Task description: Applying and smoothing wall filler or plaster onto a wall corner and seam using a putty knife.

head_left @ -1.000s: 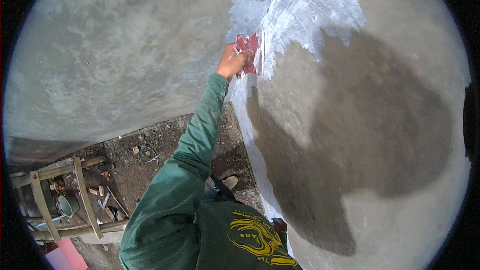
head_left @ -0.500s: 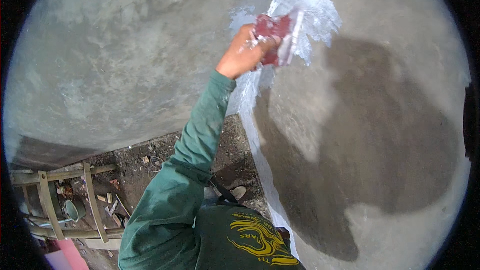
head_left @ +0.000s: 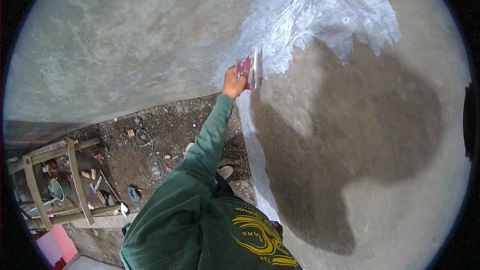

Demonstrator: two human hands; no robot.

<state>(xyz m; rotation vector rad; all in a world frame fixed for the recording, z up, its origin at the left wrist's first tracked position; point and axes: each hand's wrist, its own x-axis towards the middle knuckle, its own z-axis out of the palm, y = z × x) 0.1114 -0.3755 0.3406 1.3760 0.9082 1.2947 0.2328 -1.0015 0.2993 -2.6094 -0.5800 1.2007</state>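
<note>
My left hand [head_left: 234,83] is closed around the dark red handle of a wide putty knife [head_left: 256,67]. Its pale, straight blade rests at the inner corner between two grey walls, with white smears on the handle. Fresh white putty [head_left: 340,7] spreads above and to the right of the blade, in a ragged-edged fan over both wall faces. Below the blade, a white strip [head_left: 261,180] runs down along the corner edge of the right wall. My right hand does not show.
A wooden ladder-like frame [head_left: 75,182] stands at lower left, with a bucket [head_left: 60,189] beside it. Wood scraps, wire [head_left: 144,140] and debris lie on the dirt floor. A pink sheet [head_left: 59,244] is at the lower left edge. My shadow covers much of the right wall [head_left: 400,195].
My left hand has moved down and slightly left with the putty knife. The view has shifted, showing more of the white putty area above and more of the floor.
</note>
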